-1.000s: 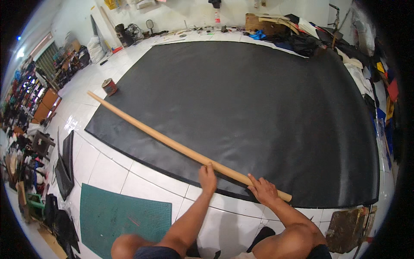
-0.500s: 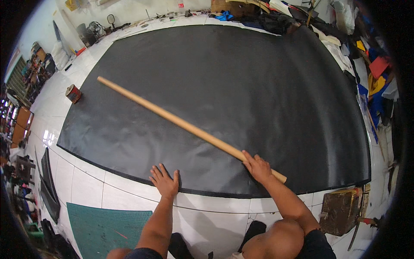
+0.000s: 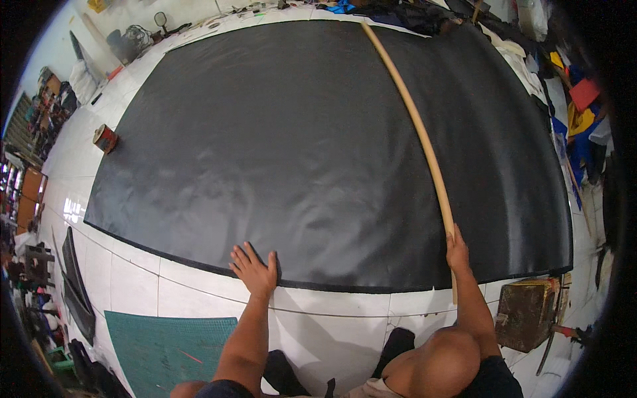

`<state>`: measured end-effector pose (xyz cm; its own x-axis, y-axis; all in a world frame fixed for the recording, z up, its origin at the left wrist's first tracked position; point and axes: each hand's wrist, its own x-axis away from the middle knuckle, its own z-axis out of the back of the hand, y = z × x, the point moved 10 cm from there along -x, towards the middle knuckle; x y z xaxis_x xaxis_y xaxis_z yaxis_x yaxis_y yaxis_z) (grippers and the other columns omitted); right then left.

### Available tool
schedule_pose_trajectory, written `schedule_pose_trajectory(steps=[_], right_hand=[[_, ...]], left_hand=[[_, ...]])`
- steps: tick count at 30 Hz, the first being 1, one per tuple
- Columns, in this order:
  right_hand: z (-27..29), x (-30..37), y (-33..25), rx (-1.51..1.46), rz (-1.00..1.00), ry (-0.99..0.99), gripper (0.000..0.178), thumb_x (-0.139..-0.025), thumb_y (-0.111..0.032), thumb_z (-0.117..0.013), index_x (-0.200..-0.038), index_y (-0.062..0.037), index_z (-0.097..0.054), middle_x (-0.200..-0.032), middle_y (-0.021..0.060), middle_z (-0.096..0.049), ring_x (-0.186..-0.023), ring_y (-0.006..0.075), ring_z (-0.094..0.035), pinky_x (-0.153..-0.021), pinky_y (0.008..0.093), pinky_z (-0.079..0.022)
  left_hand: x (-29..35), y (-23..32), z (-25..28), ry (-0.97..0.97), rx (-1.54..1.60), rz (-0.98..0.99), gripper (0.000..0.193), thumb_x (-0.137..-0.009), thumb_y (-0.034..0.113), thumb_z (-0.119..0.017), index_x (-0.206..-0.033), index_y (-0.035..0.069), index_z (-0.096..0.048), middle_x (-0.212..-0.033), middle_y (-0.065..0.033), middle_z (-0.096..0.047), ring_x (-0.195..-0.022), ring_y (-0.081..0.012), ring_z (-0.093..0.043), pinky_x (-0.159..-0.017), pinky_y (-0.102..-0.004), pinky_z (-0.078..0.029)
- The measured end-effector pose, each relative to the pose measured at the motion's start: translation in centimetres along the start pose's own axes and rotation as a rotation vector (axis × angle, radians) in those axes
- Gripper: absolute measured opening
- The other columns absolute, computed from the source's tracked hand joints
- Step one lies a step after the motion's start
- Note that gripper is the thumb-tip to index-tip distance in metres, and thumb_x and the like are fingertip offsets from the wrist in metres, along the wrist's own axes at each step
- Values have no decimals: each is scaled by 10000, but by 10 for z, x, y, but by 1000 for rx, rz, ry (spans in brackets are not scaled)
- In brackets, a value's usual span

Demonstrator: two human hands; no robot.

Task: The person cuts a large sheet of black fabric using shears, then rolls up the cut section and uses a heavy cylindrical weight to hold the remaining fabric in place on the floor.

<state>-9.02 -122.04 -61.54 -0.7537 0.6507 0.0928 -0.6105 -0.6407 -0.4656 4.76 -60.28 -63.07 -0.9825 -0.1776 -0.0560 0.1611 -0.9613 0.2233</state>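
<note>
A wide sheet of black, leather-like material lies spread over the white tiled floor, with soft ripples toward its near middle and right side. My left hand rests flat on its near edge, fingers spread. Closed round the near part of a long light-brown pole is my right hand. The pole runs over the sheet from the near right to the far edge, and its near end pokes out past the sheet's border. At the sheet's left edge stands a small reddish-brown can.
A green cutting mat lies by my left arm, beside a folded dark strip. Near my right knee sits a worn brown box. Cloth scraps and clutter line the right side; a fan stands far left.
My right hand has swung the pole from a slant across the left and middle to a nearly lengthwise line on the right. My left hand has stayed in place on the sheet.
</note>
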Motion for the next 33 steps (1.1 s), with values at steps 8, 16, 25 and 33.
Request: schedule_pose_trajectory(steps=[8,16,25,33], right_hand=[[-8,48,-63,-89,-70,-102,519,-1044,-350,-387,-1508,-126,-324,-1212,267,-613,-1084,417,-623,-908,465,-499],[-94,98,-186,161,551,-295,554,-1010,-330,-467,-1502,-133,-306,-934,284,-655,-830,463,-652,-729,541,-510],[-142,246,-276,338,984,-808,585,-975,-481,-485,-1494,-258,-334,-954,232,-648,-799,429,-669,-719,533,-545],[-149,286,-273,157,1082,-988,594,-943,-478,-543,-1444,-184,-419,-1017,204,-626,-936,403,-643,-800,510,-523]], left_hand=[[-3,-18,-11,-157,17,16,916,-914,633,-457,-1527,2,-201,-1582,-291,-99,-1476,-440,-51,-1167,-584,-13],[-7,-15,-16,-196,87,27,928,-910,645,-458,-1526,4,-196,-1580,-298,-79,-1471,-457,-31,-1157,-598,-12],[56,-113,42,267,529,550,720,-896,580,-546,-1351,26,-470,-1282,-263,-529,-1231,-400,-481,-1026,-506,-351],[99,-150,29,285,715,798,897,-809,206,-732,-1486,-47,-201,-1377,-335,-424,-1266,-453,-462,-1106,-451,-355]])
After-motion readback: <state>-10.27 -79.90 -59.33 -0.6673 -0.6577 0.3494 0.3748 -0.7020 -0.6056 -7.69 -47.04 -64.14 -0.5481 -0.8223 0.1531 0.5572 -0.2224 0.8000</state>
